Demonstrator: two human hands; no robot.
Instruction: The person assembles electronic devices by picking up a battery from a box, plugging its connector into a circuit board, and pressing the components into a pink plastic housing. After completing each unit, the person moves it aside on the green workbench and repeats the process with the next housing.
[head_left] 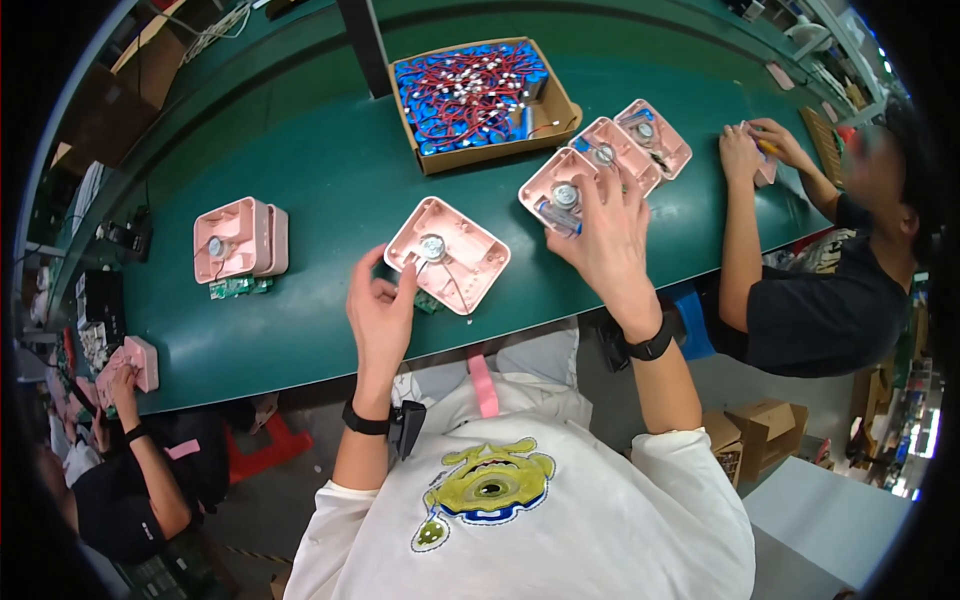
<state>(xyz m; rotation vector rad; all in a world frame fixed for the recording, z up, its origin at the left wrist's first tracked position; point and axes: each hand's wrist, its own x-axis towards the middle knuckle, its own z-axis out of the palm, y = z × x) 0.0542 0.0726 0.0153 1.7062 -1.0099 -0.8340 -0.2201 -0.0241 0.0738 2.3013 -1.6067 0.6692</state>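
Observation:
A pink plastic housing (468, 262) with a round silver speaker (432, 248) and thin dark wires lies in front of me. At its left edge is my left hand (385, 305), with curved fingers apart and nothing in its grasp. A corner of a green circuit board (427, 301) shows beneath that housing. Farther right, my right hand (612, 240) spans the near right corner of another pink housing (541, 190), thumb on the near side and fingers over the far side. A speaker and a blue battery pack (558, 217) sit inside it; the fingertips are partly hidden.
Two more pink housings (672, 150) stand in line beyond my right hand. A cardboard box (480, 157) of blue battery packs with red-black leads is at the back. Stacked pink housings (280, 240) lie left over green circuit boards (240, 288). Co-workers sit at both sides.

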